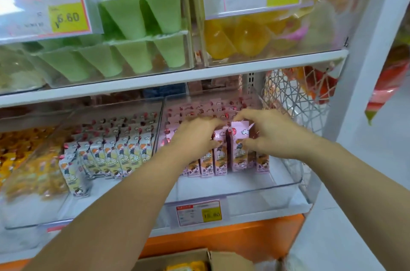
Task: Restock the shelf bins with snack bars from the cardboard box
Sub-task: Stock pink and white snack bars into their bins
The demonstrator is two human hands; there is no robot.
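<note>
Pink snack bars (238, 155) upright, rowed in clear right bin (288, 184); cardboard box (221, 259) below.

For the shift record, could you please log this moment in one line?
left hand: on pink bars | right hand: pinching one | bin: part-filled

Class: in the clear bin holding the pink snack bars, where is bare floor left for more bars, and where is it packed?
Bare floor lies along the front of the pink-bar bin, between the front row of pink bars and the front wall. The back and middle are packed, where the left hand and right hand work.
</note>
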